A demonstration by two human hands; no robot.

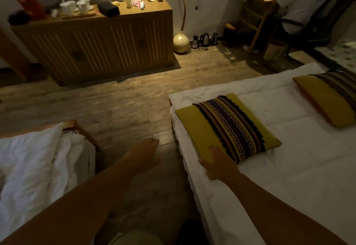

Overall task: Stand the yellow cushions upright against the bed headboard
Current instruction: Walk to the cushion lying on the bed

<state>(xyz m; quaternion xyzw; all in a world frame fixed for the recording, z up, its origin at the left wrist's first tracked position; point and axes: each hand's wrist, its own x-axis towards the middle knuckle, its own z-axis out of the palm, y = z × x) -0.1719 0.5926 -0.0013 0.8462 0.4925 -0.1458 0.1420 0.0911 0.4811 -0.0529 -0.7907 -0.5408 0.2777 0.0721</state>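
A yellow cushion (227, 127) with a dark striped woven band lies flat near the foot corner of the white bed (300, 167). My right hand (217, 163) grips its near corner, fingers on top and thumb at the edge. A second yellow cushion (327, 98) of the same kind lies flat further right on the bed, partly cut off by the frame edge. My left hand (144, 152) hovers over the floor between the two beds, fingers loosely apart and holding nothing. No headboard is in view.
Another bed with white bedding (32, 167) stands at the left. A wooden sideboard (96, 42) with cups and bottles is across the wooden floor. A vase (181, 42) and kettles (204, 39) stand by the wall. A person (300, 4) sits at a desk, far right.
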